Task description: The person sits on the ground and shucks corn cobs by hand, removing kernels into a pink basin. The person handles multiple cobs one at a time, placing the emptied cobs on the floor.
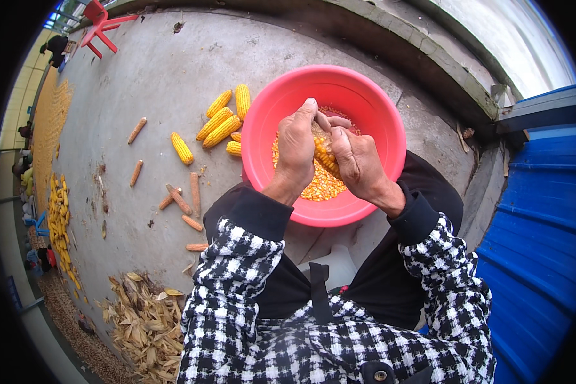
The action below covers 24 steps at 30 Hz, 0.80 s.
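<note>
Over a pink plastic basin [327, 221], my two hands grip a partly shelled ear of corn [326, 154]. Bare cob shows at its far end, and yellow kernels still cover the near part. My left hand [295, 146] is wrapped around its left side, thumb pointing away from me. On the right, my right hand [361, 161] presses its thumb on the ear. My fingers hide part of it. Loose corn kernels [322, 187] cover the basin's bottom. The basin sits between my knees.
Several whole ears of corn [221, 130] lie left of the basin, with stripped cobs [178, 199] nearer me. Dry husks [144, 326] are heaped at lower left. A red plastic chair [103, 26] stands far left; blue metal sheeting [537, 216] rises at right.
</note>
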### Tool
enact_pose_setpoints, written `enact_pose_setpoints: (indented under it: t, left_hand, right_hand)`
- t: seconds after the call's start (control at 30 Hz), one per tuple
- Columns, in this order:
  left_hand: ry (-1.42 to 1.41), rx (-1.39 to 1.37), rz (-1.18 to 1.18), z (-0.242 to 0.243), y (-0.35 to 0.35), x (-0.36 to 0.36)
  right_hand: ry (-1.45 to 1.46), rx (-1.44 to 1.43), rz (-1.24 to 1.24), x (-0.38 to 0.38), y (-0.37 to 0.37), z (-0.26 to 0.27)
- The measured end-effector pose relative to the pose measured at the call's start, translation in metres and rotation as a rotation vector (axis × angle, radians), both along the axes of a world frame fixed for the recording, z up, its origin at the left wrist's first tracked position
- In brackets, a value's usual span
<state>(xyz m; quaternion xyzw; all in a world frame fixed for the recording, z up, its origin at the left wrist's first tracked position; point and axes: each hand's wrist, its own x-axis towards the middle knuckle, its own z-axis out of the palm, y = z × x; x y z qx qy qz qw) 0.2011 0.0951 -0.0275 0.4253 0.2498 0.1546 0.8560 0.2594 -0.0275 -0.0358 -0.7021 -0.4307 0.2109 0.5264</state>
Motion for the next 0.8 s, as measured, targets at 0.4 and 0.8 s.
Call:
enact_pose_setpoints:
  t: [0.4, 0.8]
  left_hand:
    - [0.093, -0.058, 0.048, 0.005, 0.010, -0.003]
    - [0.082, 0.089, 0.043, 0.003, 0.005, -0.002]
  right_hand:
    - [0.529, 0.050, 0.094, -0.003, 0.001, 0.004]
    - [0.572, -0.017, 0.119, -0.005, 0.002, 0.004]
